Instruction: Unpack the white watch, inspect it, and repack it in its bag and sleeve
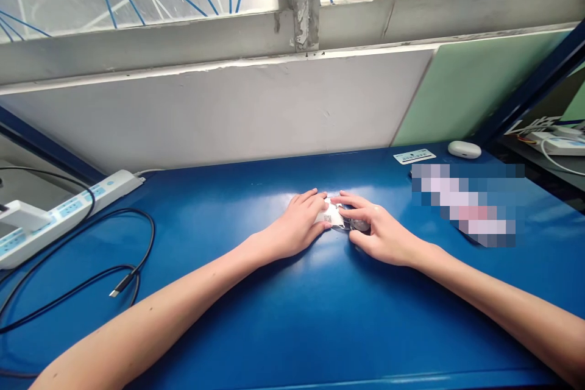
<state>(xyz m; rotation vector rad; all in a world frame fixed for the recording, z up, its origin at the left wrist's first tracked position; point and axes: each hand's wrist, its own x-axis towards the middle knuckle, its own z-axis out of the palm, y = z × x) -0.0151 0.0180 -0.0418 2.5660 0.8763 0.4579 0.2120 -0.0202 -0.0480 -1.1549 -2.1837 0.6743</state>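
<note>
1. Left arm: extends from the lower left corner to the middle of the worktop (274,329), a glossy blue surface. The left hand (297,224) lies palm down, fingers extended and slightly bent, thumb toward the near side.
2. Right arm: extends from the lower right edge. The right hand (381,234) is turned inward with fingers curved; the thumb stands apart from the fingers.
3. State of hands: the left hand covers the left part of a small, flat white packet (333,215); the right hand's fingers reach its right part. Whether either hand grips or only presses cannot be told.
4. Packet: located between the hands, at mid-worktop. The visible face is white with a small dark printed square; shiny, see-through film shows at its right edge. The covered portions are hidden.
5. Adjacent item: a dark grey, rounded object (361,225) sits between the right thumb and fingers, partly hidden.
</note>
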